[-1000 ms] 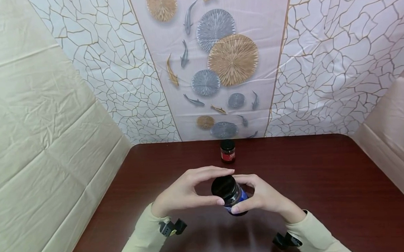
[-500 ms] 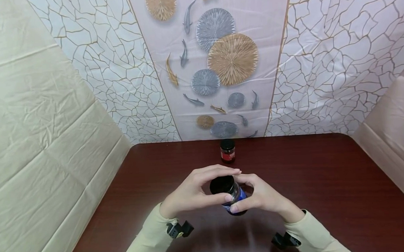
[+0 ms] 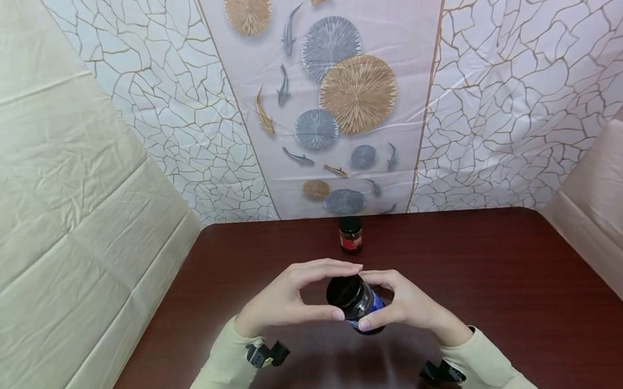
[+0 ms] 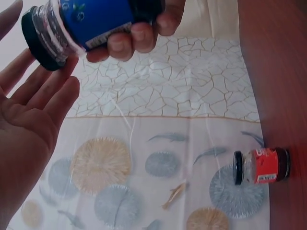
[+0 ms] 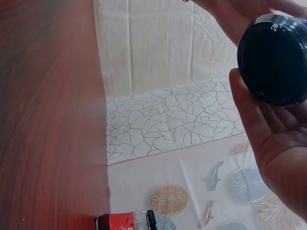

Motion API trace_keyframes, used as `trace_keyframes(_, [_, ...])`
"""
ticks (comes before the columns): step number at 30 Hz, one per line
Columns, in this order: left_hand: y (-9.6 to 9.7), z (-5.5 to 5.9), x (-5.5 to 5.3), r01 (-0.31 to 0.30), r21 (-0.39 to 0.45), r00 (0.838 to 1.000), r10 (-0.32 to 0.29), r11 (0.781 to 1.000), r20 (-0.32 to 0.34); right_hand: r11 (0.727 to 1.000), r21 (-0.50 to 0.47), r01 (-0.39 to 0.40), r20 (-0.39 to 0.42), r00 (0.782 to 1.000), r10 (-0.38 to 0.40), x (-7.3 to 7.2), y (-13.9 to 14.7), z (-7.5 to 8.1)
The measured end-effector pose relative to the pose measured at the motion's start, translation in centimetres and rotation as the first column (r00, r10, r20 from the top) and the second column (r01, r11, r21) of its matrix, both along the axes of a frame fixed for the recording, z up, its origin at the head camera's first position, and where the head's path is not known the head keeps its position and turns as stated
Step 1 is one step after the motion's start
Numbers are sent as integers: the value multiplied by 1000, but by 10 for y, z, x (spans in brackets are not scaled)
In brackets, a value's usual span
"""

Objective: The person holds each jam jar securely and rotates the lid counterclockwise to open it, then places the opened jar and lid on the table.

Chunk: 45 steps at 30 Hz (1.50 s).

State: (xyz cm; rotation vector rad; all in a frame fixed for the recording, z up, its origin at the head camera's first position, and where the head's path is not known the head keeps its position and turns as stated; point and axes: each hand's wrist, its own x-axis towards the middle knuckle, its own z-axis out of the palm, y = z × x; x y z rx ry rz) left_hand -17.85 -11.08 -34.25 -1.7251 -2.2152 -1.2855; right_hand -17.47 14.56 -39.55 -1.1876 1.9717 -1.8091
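Observation:
A glass jar with a black lid and a blue label (image 3: 375, 304) is held tilted above the table, its lid toward the left. My right hand (image 3: 407, 302) grips the jar round its label; its fingertips (image 4: 143, 34) show along the label in the left wrist view. My left hand (image 3: 290, 294) is spread around the black lid (image 3: 345, 291), fingers fairly straight along the far side and thumb at the near edge. In the left wrist view a gap shows between that thumb (image 4: 7, 17) and the lid. The jar's dark round base (image 5: 273, 62) faces the right wrist view.
A smaller jar with a black lid and red label (image 3: 351, 239) stands at the table's back edge, beyond the hands. The dark red-brown table (image 3: 482, 268) meets a patterned cloth backdrop (image 3: 359, 94). Plain cream cloth (image 3: 82, 198) hangs at the left.
My left hand slid right, its thumb crossing over the lid's side, then drew back left to the lid's near edge. My right hand and the jar stay nearly in place.

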Motion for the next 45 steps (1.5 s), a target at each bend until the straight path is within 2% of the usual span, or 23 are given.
trace_keyframes(7, [-5, 2, 1, -23, -23, 1000, 23, 999, -8, 1000, -6, -17, -8, 1000, 17, -1, -1, 3])
trace_keyframes(17, [-11, 6, 2, -82, -51, 995, 79, 995, -68, 1000, -5, -22, -27, 999, 21, -1, 0, 3])
trace_keyframes(22, [-13, 7, 3, -115, -71, 989, 107, 991, -101, 999, -2, -41, -6, 999, 41, -1, -3, 0])
trace_keyframes(24, [-13, 6, 3, -118, -74, 990, 111, 990, -90, 998, 0, -56, 9, 998, 56, 0, -5, 0])
trace_keyframes(32, [-6, 3, 5, -78, -50, 996, 76, 996, -36, 998, -9, -68, 2, 998, 68, 0, -10, -1])
trace_keyframes(39, [4, 1, 6, -28, -2, 998, 28, 1000, -50, 999, -8, -46, -24, 999, 46, 1, -11, -3])
trace_keyframes(45, [8, 0, 6, -9, 16, 998, 10, 1000, -61, 1000, 17, -12, -50, 999, 13, 0, -9, -2])
